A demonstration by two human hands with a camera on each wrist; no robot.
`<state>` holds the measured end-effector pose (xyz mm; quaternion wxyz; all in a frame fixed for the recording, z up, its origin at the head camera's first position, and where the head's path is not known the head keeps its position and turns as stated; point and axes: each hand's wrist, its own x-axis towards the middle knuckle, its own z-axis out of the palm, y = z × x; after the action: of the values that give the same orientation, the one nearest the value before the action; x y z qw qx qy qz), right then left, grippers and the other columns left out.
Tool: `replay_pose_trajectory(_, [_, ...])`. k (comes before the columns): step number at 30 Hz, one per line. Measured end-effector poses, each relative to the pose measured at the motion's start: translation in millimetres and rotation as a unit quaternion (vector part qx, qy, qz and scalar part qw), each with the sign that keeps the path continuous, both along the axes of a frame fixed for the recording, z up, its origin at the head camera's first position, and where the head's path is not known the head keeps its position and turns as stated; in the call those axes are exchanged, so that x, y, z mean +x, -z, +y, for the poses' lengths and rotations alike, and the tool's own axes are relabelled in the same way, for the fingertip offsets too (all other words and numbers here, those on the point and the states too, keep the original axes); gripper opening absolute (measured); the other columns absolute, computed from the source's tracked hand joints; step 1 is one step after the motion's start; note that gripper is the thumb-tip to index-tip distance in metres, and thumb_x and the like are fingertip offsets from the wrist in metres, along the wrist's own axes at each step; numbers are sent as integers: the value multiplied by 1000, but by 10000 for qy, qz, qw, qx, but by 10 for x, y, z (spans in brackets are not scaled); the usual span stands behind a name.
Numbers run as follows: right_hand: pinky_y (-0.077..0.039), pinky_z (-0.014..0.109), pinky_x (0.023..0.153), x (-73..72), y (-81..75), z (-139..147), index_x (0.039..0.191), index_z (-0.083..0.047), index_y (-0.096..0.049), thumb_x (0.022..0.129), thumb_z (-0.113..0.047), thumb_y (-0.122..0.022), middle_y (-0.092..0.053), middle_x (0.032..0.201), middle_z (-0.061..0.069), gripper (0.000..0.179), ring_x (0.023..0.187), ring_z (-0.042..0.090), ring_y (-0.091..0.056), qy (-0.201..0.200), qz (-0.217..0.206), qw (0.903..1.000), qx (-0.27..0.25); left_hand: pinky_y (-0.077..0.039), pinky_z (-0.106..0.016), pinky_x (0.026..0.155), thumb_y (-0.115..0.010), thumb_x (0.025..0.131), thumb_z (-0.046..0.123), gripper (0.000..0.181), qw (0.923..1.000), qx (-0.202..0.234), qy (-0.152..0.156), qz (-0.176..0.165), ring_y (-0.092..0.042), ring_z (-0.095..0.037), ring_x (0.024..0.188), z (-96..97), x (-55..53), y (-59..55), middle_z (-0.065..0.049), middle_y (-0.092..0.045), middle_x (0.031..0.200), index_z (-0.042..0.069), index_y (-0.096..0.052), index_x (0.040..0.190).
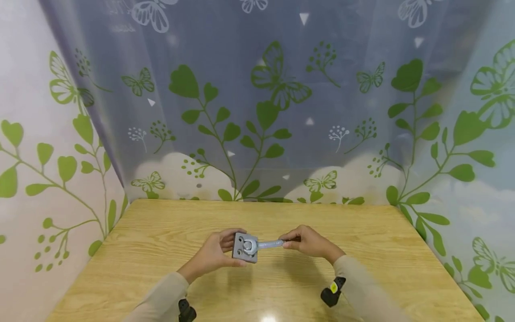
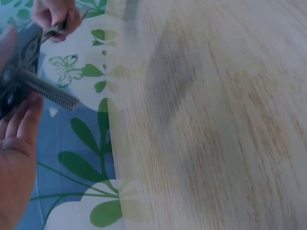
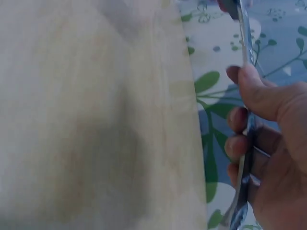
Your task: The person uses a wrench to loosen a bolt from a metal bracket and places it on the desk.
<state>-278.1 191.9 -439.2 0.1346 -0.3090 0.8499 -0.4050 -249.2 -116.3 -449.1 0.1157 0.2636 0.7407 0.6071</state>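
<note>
My left hand (image 1: 211, 255) grips a square grey metal block (image 1: 238, 250) with holes in it, thumb along the lower edge and fingers behind. A threaded bolt (image 2: 50, 91) juts from the block in the left wrist view. The ring end of a silver wrench (image 1: 270, 244) lies over the bolt's head (image 1: 247, 245) at the block's face. My right hand (image 1: 310, 243) holds the wrench by its handle. In the right wrist view, thumb and fingers curl round the handle (image 3: 245, 167), whose far end runs past the palm. Both hands are raised above the table.
A wood-grain table (image 1: 322, 219) lies below, with shadows of the hands on it. Curtains (image 1: 241, 134) printed with leaves and butterflies hang behind it and along both sides. A black camera mount (image 1: 333, 291) is strapped at the right wrist, another (image 1: 187, 310) at the left.
</note>
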Motion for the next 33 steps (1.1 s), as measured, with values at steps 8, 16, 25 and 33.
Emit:
replay_pose_trajectory(8, [-57, 25, 81, -366, -499, -56, 110, -2, -72, 90, -13, -65, -72, 106, 8, 23, 97, 17, -66, -1076, 533, 9878, 991, -51, -35, 99, -85, 72, 14, 73, 9966, -191, 780, 165, -59, -28, 118, 75, 21, -29, -18, -59, 128, 1, -50, 134])
replay_pose_trajectory(16, [-52, 29, 85, -430, -960, -353, 96, -16, -78, 82, -20, -74, -74, 92, -6, 16, 87, 11, -66, -1288, 1590, 9465, 2495, -51, -30, 99, -86, 71, 11, 71, 9917, -380, 1219, 169, -61, -19, 115, 161, 49, -41, -15, -61, 127, 3, -52, 132])
replay_pose_trajectory(25, [-41, 40, 100, -361, -1091, -476, 90, -19, -77, 81, -23, -76, -72, 90, -11, 10, 91, 11, -65, -1130, 1760, 9285, 3069, -51, -28, 98, -85, 71, 11, 68, 9890, -507, 1386, 61, -62, -14, 113, 181, 63, -47, -12, -61, 127, 7, -54, 132])
replay_pose_trajectory(33, [-47, 32, 81, -388, -1016, -221, 87, -19, -76, 80, -25, -77, -68, 81, -13, 10, 75, 5, -59, -635, 1886, 9400, 2770, -49, -28, 99, -86, 69, 9, 71, 9936, -345, 1059, 195, -61, -22, 116, 140, 65, 64, -16, -61, 126, 0, -52, 131])
